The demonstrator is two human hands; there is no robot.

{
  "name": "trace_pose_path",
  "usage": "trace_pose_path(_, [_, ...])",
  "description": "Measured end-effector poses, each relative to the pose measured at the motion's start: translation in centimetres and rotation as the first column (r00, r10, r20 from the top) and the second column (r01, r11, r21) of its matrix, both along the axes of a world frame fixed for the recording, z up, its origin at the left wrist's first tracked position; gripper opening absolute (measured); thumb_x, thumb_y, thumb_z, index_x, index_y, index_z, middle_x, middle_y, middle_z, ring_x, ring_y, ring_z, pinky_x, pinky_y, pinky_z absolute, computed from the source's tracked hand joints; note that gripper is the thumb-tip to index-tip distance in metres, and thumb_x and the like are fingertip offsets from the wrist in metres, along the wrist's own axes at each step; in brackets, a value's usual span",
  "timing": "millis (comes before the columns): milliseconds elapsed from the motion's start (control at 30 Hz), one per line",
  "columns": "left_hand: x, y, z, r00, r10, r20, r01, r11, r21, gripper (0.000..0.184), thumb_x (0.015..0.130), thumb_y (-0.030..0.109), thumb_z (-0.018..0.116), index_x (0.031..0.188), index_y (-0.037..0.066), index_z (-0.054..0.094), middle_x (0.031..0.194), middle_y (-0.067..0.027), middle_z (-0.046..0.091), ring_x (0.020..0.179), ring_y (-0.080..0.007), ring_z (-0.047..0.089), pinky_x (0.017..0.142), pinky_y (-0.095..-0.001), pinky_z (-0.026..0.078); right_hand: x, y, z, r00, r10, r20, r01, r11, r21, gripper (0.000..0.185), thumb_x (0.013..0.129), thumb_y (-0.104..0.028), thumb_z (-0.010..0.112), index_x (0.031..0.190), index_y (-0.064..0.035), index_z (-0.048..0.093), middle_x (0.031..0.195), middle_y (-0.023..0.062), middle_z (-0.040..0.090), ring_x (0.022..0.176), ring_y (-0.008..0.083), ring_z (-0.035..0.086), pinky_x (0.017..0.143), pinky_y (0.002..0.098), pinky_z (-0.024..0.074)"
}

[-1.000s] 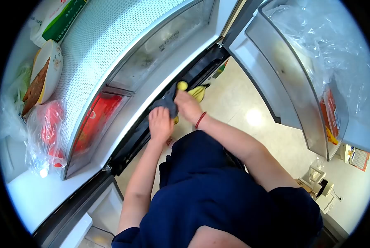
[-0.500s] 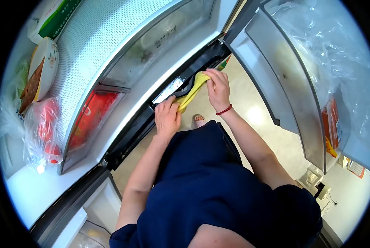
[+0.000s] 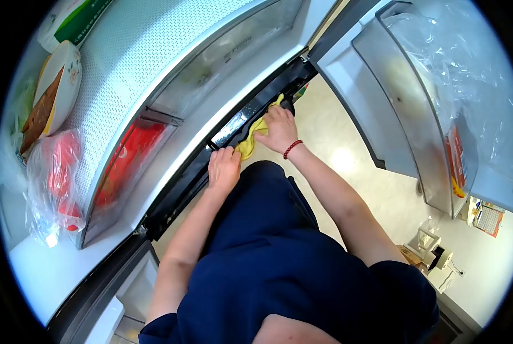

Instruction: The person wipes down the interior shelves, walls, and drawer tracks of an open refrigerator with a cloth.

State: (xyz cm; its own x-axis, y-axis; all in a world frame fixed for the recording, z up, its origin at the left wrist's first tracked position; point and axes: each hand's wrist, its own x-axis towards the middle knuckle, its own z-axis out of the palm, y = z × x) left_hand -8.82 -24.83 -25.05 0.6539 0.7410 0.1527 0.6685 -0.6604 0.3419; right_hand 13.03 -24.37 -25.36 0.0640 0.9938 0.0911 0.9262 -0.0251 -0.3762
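A crumpled yellow cloth (image 3: 247,147) with a dark side lies along the black front edge (image 3: 179,198) of the open fridge. My right hand (image 3: 277,129), with a red bracelet at the wrist, presses on the upper part of the cloth with its fingers spread. At the cloth's lower end, my left hand (image 3: 224,167) has its fingers close together over the black edge; whether they grip the cloth is hidden. A shiny strip (image 3: 237,127) shows on the edge between the hands and the drawers.
A fridge shelf holds a bowl (image 3: 68,80), a bagged red item (image 3: 65,172) and a green-and-white package (image 3: 80,24). Below it is a drawer with a red package (image 3: 131,160). The open door's bins (image 3: 423,120) stand at the right, with plastic bags.
The yellow cloth, stretched between both hands half a second ago, is now bunched against the edge. My right hand has moved left and down onto it; my left hand has shifted slightly.
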Motion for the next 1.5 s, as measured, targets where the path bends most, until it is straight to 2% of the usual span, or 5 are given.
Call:
trace_pose_path(333, [-3.1,-2.2,0.8,0.998,0.050,0.044,-0.044,0.991,-0.130,0.014,0.074,0.012,0.072,0.086,0.008,0.066,0.087,-0.0081,0.055,0.089,-0.0270,0.056,0.077,-0.0404,0.043,-5.2,-1.6,-2.4,0.872,0.234,-0.429,-0.308,0.945,-0.109,0.025,0.083,-0.021,0.067,0.102,-0.0036,0.067,0.101,0.0111,0.061,0.109,0.0270,0.055,0.091,0.0371,0.0442])
trace_pose_path(567, [-3.6,-4.4,4.0,0.893,0.088,0.442,0.249,0.721,-0.646,0.023,0.085,0.019,0.067,0.102,0.005,0.062,0.095,-0.0150,0.062,0.094,-0.0348,0.060,0.083,-0.0432,0.046,2.4,-5.4,3.8,-0.070,-0.415,-0.907,-0.571,0.763,-0.304,0.040,0.093,-0.021,0.063,0.124,0.0044,0.062,0.113,0.0044,0.068,0.102,0.0125,0.062,0.090,0.0261,0.0487])
trace_pose_path(933, [-3.0,-3.7,1.0,0.800,0.486,0.350,-0.107,0.692,-0.714,0.026,0.091,0.029,0.066,0.102,0.006,0.061,0.085,-0.0177,0.068,0.080,-0.0312,0.067,0.073,-0.0401,0.051,-0.3,-3.0,2.6,0.951,0.074,-0.300,-0.046,0.994,0.099,0.039,0.078,-0.031,0.077,0.102,-0.0018,0.066,0.105,0.0143,0.067,0.100,0.0335,0.061,0.088,0.0429,0.0480])
trace_pose_path(1233, [-7.1,-4.9,-2.0,0.796,0.594,0.120,-0.384,0.648,-0.658,0.028,0.089,0.031,0.066,0.101,0.006,0.063,0.088,-0.0187,0.068,0.084,-0.0371,0.066,0.075,-0.0432,0.051,-8.3,-1.5,0.0,0.953,0.304,0.005,-0.297,0.935,-0.196,0.040,0.073,-0.037,0.072,0.102,-0.0090,0.069,0.105,0.0063,0.063,0.113,0.0243,0.053,0.090,0.0419,0.0348])
trace_pose_path(1500, [-5.4,-5.9,0.4,0.809,0.503,0.304,-0.083,0.610,-0.788,0.027,0.090,0.029,0.068,0.101,0.005,0.064,0.083,-0.0137,0.067,0.075,-0.0244,0.064,0.071,-0.0365,0.050,-1.1,-2.3,3.6,0.394,-0.252,-0.884,-0.625,0.631,-0.459,0.036,0.088,-0.015,0.068,0.121,-0.0032,0.065,0.118,0.0062,0.067,0.110,0.0195,0.062,0.098,0.0327,0.0466])
